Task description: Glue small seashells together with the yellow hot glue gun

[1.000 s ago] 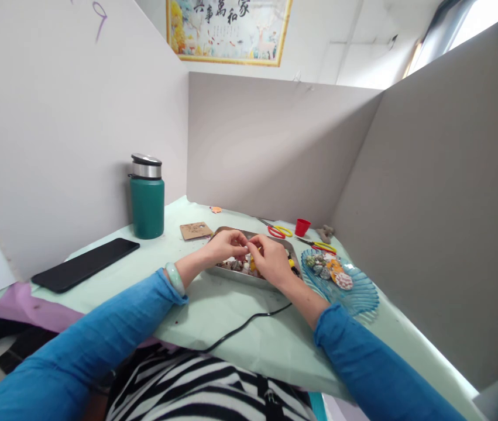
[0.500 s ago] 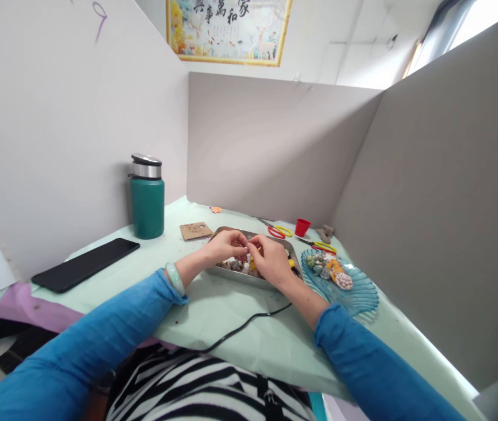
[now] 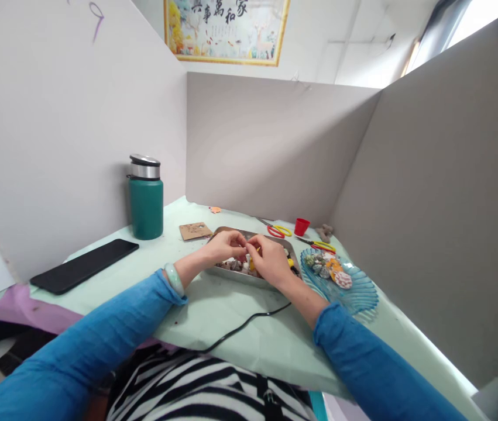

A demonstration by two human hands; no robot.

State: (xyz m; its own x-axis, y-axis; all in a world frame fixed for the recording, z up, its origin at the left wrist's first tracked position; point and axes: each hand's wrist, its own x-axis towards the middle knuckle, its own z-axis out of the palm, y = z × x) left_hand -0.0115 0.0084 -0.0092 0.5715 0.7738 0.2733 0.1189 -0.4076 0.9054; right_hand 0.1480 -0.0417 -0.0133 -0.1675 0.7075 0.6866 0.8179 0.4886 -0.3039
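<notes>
Over a shallow metal tray [image 3: 249, 279], my left hand [image 3: 226, 244] and my right hand [image 3: 268, 257] meet fingertip to fingertip. Both are closed in a pinch; whatever lies between the fingers is too small or hidden to make out. Inside the tray, partly covered by my hands, are many small pieces [image 3: 236, 266] in white, brown, grey, yellow and black. A blue ribbed glass plate [image 3: 365, 292] sits right of the tray, bearing several shell-like pieces [image 3: 328, 266] in green, orange and patterned red-white.
Behind the tray lie red-and-yellow-handled scissors [image 3: 279, 231], a second pair of scissors [image 3: 319, 244] and a red cup [image 3: 302, 226]. Further left are a brown card [image 3: 195, 231], a green bottle [image 3: 146, 204] and a black phone [image 3: 85, 266]. A black cable [image 3: 249, 320] crosses the front. Grey partitions [image 3: 275, 140] enclose the table.
Hardly anything differs: both hands stay pinched together above the tray with very slight finger movement. The whole view has shifted a few pixels.
</notes>
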